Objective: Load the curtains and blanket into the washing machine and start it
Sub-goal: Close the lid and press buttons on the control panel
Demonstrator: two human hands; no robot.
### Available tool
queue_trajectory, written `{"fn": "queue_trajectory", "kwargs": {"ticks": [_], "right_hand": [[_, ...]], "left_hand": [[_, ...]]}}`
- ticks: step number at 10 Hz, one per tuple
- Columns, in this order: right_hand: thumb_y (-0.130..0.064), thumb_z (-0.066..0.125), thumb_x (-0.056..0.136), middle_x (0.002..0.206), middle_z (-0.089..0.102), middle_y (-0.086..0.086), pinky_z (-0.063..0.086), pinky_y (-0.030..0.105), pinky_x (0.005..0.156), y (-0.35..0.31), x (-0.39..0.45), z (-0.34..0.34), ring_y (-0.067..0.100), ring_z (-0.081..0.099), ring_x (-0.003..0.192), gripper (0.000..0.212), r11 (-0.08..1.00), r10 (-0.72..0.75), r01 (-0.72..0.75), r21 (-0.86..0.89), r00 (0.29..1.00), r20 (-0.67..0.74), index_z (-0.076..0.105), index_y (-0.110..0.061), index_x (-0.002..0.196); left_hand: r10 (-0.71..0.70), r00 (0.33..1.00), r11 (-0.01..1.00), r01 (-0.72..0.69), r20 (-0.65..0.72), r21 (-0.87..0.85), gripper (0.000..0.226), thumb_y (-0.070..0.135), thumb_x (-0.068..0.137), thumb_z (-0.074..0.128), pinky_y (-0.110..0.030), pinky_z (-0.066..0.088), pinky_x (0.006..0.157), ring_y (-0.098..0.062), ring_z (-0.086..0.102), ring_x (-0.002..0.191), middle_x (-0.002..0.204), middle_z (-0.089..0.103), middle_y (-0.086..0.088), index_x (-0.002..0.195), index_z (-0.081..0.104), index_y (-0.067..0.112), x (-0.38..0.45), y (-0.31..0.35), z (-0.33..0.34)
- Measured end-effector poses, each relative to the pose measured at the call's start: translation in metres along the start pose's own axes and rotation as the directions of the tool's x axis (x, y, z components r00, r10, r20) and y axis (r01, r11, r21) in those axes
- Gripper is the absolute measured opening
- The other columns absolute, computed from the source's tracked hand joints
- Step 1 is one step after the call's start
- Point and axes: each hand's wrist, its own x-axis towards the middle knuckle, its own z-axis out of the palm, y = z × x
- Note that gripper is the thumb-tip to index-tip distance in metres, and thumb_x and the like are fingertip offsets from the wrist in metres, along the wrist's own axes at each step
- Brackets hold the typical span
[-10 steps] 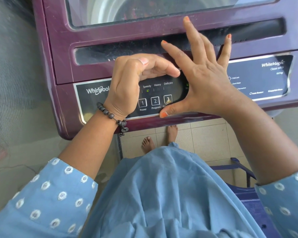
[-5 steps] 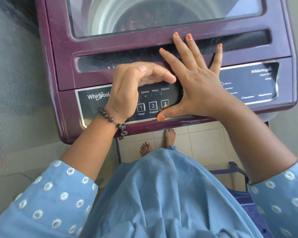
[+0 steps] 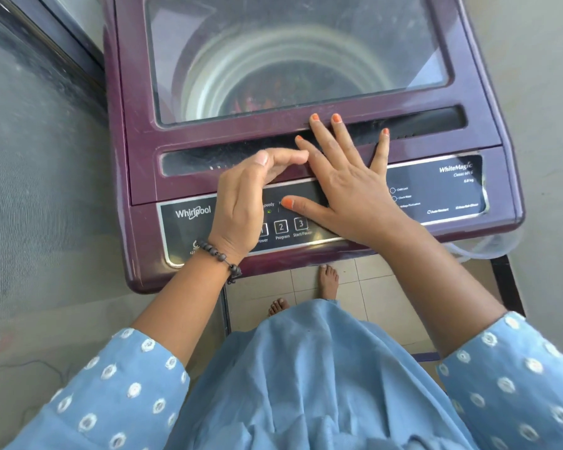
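Looks like we're at the start-it step: left hand [image 3: 238, 206] hovers half-curled and empty over the control panel [image 3: 436, 193] near the Power button, right hand [image 3: 348, 186] lies flat with fingers [image 3: 322, 131] spread, gripping nothing, thumb just above the Start/Pause button [image 3: 301, 226]. Next I'd guess one clean press there, plenty of room. Further back the washing machine [image 3: 137, 125] lid [image 3: 299, 53] is shut, with some dark laundry blurry in the drum.

One washing machine [image 3: 306, 131] with one glass lid [image 3: 290, 53] was counted. Three numbered buttons [image 3: 281, 227] were seen on its one control panel [image 3: 436, 190]. Two hands, left [image 3: 241, 206] and right [image 3: 351, 193], two bare feet [image 3: 328, 280] and one beaded bracelet [image 3: 220, 256] were counted.
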Motion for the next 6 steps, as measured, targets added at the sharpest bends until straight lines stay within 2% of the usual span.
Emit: {"fn": "queue_trajectory", "kwargs": {"ticks": [1,2,3,4,5,6], "right_hand": [[-0.068,0.030,0.094,0.166,0.005,-0.002,-0.004,0.075,0.110,0.000,0.001,0.000,0.021,-0.004,0.153,0.076,1.000,0.030,-0.030,0.001,0.999,-0.019,0.020,-0.023,0.155],[-0.058,0.026,0.098,0.166,0.007,0.000,-0.001,0.074,0.111,-0.002,0.006,-0.002,0.020,-0.004,0.153,0.070,0.997,0.059,-0.056,0.052,0.997,-0.056,0.021,-0.019,0.155],[-0.045,0.026,0.102,0.166,0.012,0.002,0.000,0.071,0.114,-0.001,0.016,-0.008,0.021,0.000,0.153,0.059,0.995,0.033,-0.020,0.095,0.991,-0.130,0.027,-0.017,0.153],[-0.039,0.031,0.104,0.166,0.011,0.003,-0.001,0.066,0.116,0.005,0.029,-0.016,0.022,-0.002,0.153,0.055,0.995,-0.004,0.019,0.095,0.987,-0.160,0.026,-0.016,0.154],[-0.041,0.026,0.103,0.166,0.010,0.006,0.002,0.062,0.117,0.012,0.043,-0.029,0.024,-0.002,0.153,0.059,0.996,-0.031,0.047,0.076,0.980,-0.195,0.022,-0.014,0.155],[-0.045,0.020,0.101,0.166,0.007,0.008,0.005,0.056,0.119,0.015,0.054,-0.042,0.025,0.000,0.153,0.065,0.995,-0.079,0.090,0.041,0.972,-0.221,0.018,-0.010,0.156]], "left_hand": [[0.088,0.996,0.980,-0.080,-0.033,0.184,0.046,0.024,0.103,0.026,-0.037,0.039,0.112,-0.016,0.053,0.131,0.131,0.063,-0.009,0.120,0.065,0.006,0.002,0.002,0.004],[0.094,0.995,0.919,-0.078,-0.025,0.387,0.046,0.029,0.103,0.029,-0.030,0.026,0.119,-0.013,0.033,0.145,0.149,0.047,-0.007,0.134,0.056,0.008,0.006,0.005,0.006],[0.040,0.999,0.851,-0.035,0.002,0.524,0.052,0.037,0.102,0.026,-0.038,0.013,0.123,-0.014,0.010,0.152,0.161,0.025,-0.005,0.145,0.043,0.013,0.017,0.006,0.005],[0.010,1.000,0.782,-0.006,-0.003,0.623,0.060,0.044,0.099,0.021,-0.045,0.004,0.124,-0.013,-0.006,0.152,0.165,0.009,-0.003,0.151,0.032,0.016,0.029,0.010,0.004],[-0.016,0.999,0.729,0.033,-0.031,0.684,0.065,0.049,0.098,0.016,-0.042,-0.005,0.124,-0.006,-0.019,0.148,0.165,-0.007,0.001,0.156,0.015,0.020,0.040,0.018,0.004],[0.005,0.995,0.634,0.071,-0.096,0.770,0.067,0.055,0.096,0.008,-0.032,-0.017,0.118,-0.007,-0.028,0.145,0.157,-0.028,0.009,0.153,-0.011,0.025,0.048,0.028,0.003]]}}
